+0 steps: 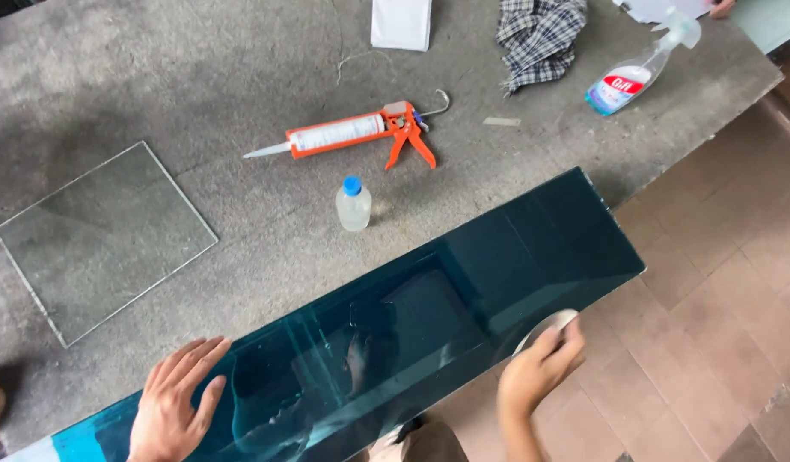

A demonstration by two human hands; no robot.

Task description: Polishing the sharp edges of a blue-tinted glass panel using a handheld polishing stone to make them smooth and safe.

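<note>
The left hand [174,402] lies open, fingers spread, flat on the blue-tinted glass panel [463,282]. The panel's long axis runs from lower left to upper right along the worktop [241,68] edge. The right hand [539,368] grips a tape roll [549,327] at the near edge. The panel's lower-left end is cut off.

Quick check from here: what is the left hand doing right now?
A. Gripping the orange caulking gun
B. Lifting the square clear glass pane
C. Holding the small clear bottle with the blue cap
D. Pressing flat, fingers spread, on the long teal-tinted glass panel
D: the left hand lies flat with fingers spread on the long teal-tinted glass panel, while the orange caulking gun, the small clear bottle with the blue cap and the square clear glass pane lie untouched on the grey table.
</note>
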